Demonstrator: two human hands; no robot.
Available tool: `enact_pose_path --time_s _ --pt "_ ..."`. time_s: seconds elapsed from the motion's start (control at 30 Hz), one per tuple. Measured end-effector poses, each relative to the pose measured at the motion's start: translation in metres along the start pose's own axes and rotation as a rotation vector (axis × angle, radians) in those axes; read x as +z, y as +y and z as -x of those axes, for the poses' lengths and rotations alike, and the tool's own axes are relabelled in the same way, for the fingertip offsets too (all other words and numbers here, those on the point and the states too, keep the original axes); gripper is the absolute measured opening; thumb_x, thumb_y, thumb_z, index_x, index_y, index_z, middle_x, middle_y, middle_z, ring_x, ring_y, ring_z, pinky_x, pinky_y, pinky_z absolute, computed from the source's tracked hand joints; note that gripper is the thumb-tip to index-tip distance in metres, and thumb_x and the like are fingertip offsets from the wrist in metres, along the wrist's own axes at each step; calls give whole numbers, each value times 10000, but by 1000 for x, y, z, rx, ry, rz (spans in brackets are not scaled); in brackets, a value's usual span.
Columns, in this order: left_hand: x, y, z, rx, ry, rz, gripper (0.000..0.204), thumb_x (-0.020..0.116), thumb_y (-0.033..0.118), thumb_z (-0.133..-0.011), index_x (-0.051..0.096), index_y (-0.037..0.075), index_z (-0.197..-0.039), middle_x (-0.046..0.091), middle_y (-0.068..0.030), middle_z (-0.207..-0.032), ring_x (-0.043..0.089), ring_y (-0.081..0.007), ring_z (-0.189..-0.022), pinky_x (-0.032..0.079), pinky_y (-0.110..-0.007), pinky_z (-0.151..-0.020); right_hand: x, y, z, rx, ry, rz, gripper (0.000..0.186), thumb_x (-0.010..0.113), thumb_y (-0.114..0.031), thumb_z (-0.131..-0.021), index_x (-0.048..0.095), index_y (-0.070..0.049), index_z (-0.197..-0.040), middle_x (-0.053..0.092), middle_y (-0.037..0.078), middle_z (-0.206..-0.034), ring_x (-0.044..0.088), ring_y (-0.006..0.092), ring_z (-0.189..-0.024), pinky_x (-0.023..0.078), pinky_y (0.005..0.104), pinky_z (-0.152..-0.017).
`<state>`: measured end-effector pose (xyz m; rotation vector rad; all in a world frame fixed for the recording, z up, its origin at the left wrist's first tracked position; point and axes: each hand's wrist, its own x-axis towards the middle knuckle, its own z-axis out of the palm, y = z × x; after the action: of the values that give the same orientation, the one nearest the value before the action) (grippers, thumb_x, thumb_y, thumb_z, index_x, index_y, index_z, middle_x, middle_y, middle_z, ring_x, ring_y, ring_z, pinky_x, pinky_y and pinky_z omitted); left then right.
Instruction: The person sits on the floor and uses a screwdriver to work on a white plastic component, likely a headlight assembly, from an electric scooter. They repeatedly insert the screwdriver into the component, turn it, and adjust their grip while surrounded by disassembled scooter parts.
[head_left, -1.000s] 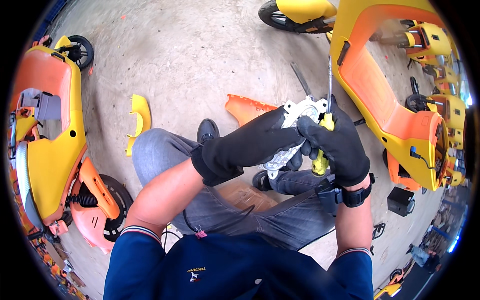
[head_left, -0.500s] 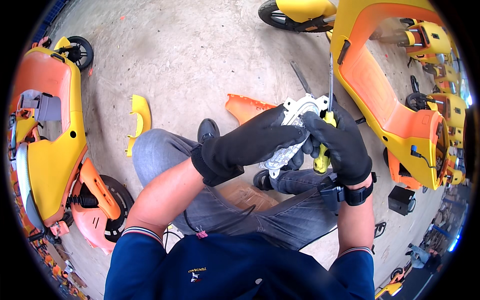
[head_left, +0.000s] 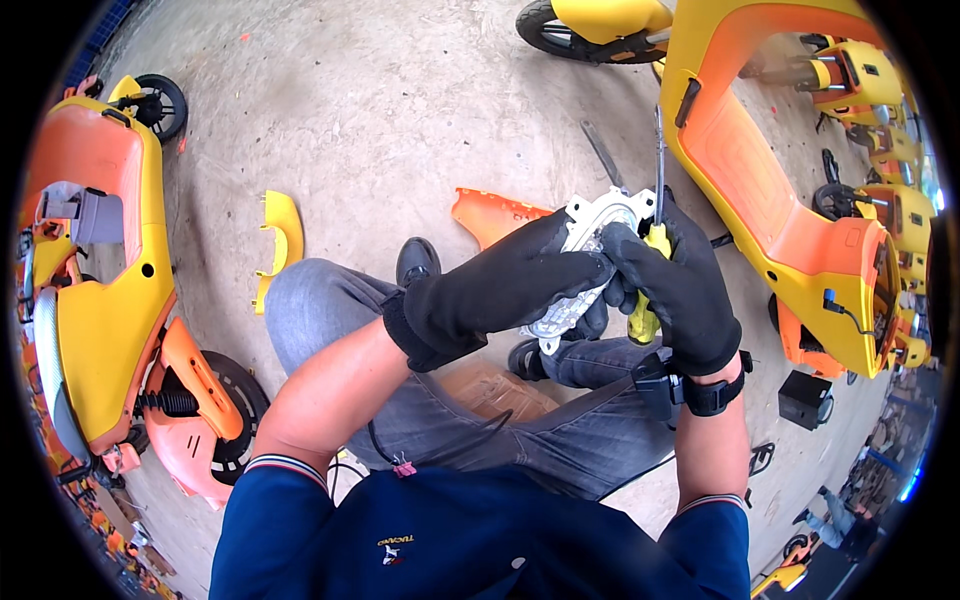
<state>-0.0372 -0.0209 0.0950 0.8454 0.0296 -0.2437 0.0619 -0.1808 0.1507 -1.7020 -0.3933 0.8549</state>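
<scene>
In my black-gloved left hand (head_left: 505, 290) is a clear and white lamp-like unit (head_left: 566, 314) with small mounting tabs. It is held at a slant above my lap, and the fingers wrap round its side. My right hand (head_left: 688, 290), also gloved, is closed round the yellow handle of a screwdriver (head_left: 642, 322). Its metal shaft points up and away from me, beside the unit and not on it. My right thumb and fingertips press against the unit's near face, so the spot they touch is hidden.
A yellow-orange scooter body (head_left: 770, 215) stands close on the right, another scooter (head_left: 100, 330) on the left. On the floor are an orange panel (head_left: 490, 215), a yellow panel (head_left: 284, 230), a flat metal bar (head_left: 603, 155), a cardboard piece (head_left: 490, 390) and a black box (head_left: 803, 400).
Both hands stay almost in place, with the right hand and screwdriver shifted very slightly. A person in the far right background has changed posture.
</scene>
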Motion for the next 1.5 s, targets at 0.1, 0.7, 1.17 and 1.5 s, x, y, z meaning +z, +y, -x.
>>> enact_pose_path --time_s 0.1,0.7,1.17,1.5 --pt "0 1 0 9 -8 9 361 535 105 -989 474 16 -1333 637 -53 -1010 639 -74 -802 532 -227 -695 -1 2 -1 13 -1 4 179 724 -140 -899 646 -18 -1005 617 -7 -858 548 53 -770 444 235 -659" --pt "3 1 1 10 34 48 300 504 132 -1009 517 21 -1287 642 -55 -1024 635 -84 -793 531 -231 -704 0 3 0 47 3 19 213 720 -183 -916 635 -17 -1020 611 -11 -868 529 44 -764 435 231 -649" --pt "-8 4 -5 27 55 105 367 511 160 -996 480 -6 -1321 667 -97 -954 678 -144 -718 568 -266 -645 -15 18 5 -15 159 -195 404 635 -56 -875 523 7 -1258 598 87 -1023 626 166 -865 537 291 -756" --pt "-15 14 0 178 147 166 340 565 176 -981 507 2 -1266 680 -116 -934 683 -162 -731 564 -276 -667 -30 22 -3 -3 101 -373 452 541 -92 -1000 411 -7 -1425 645 159 -1080 680 241 -947 578 341 -827"
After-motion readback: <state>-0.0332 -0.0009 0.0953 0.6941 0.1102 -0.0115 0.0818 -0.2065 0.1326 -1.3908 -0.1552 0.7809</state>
